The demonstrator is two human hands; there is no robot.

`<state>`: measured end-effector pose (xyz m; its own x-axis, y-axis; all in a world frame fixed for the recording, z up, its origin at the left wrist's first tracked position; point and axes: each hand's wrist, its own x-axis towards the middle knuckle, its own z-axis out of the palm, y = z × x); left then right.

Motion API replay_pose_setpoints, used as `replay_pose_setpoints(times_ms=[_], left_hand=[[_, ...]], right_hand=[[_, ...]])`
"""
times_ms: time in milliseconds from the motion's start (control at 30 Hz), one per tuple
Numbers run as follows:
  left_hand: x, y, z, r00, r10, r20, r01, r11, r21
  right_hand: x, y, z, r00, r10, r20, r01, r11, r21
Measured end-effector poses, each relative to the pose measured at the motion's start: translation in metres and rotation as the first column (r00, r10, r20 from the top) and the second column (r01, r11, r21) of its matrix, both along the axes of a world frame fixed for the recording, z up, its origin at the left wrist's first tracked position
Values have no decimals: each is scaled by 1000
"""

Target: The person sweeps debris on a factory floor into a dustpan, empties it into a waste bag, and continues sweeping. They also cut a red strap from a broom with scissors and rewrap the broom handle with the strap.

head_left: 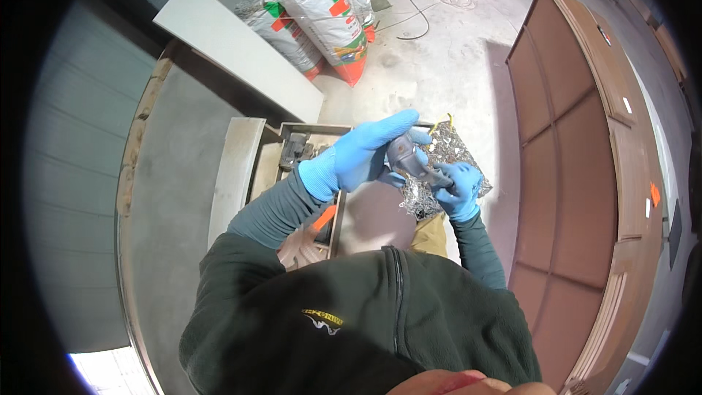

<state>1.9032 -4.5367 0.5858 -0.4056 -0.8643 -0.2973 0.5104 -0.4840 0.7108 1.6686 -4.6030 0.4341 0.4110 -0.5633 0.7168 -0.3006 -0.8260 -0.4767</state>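
Both my hands wear blue gloves and meet in front of my body. Between them is a grey part (pixel 404 155) with a rounded body and a narrower end; its exact kind I cannot make out. My left hand (pixel 365 152) is closed around the rounded body, the thumb side uppermost. The fingers of my right hand (pixel 459 189) are wrapped round the narrower end. Just beyond and under my right hand lies a clear bag (pixel 447 148) full of shiny silver pieces, with a yellow tie at its top.
Left of my hands stands an open box (pixel 316 129) with dark metal parts (pixel 295 149) and an orange object (pixel 324 218). A pale board (pixel 241 51) leans behind it. Large filled sacks (pixel 325 18) stand farther off, near a black cable (pixel 420 18). Brown panels (pixel 567 146) rise at right.
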Motion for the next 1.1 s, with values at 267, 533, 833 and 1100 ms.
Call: replay_pose_setpoints(times_ms=[267,533,833,1100], left_hand=[[47,-249,-44,704,540,461,-49,685,-727],[88,-491,-108,524,825,211,-492,495,-716],[204,-751,-60,332,940,82,-470,240,-849],[254,-999,-31,406,913,49,-587,301,-752]], right_hand=[[61,-294,55,996,85,34,-85,996,-20],[175,-536,80,963,252,95,-255,967,16],[290,-794,125,953,291,85,-283,954,-95],[347,-1047,143,954,243,178,-230,969,-87]])
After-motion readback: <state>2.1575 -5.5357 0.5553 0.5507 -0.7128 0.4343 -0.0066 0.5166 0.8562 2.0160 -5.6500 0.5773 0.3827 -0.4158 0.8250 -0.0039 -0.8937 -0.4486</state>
